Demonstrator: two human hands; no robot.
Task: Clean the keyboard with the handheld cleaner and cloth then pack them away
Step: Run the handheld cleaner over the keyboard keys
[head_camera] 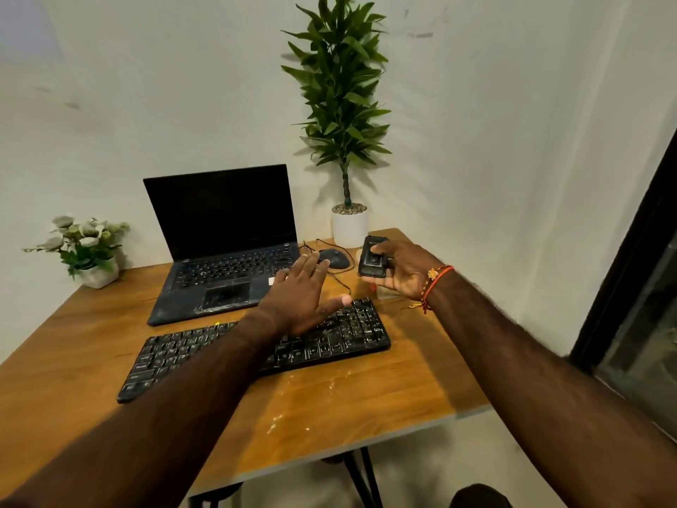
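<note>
A dusty black keyboard (337,339) lies across the middle of the wooden table (366,401), partly hidden by my left forearm. My left hand (300,295) hovers above its right half, fingers straight and spread, holding nothing. My right hand (403,273) is raised at the table's back right and grips a small black handheld cleaner (373,256) upright, fingers curled behind it. I see no cloth. A small clear item lies on the table under my right hand; I cannot tell what it is.
A dusty open laptop (223,251) stands behind the keyboard. A black mouse (334,258) with a cable lies right of it. A tall plant in a white pot (350,225) and a small flower pot (97,273) sit at the back. White crumbs speckle the table front.
</note>
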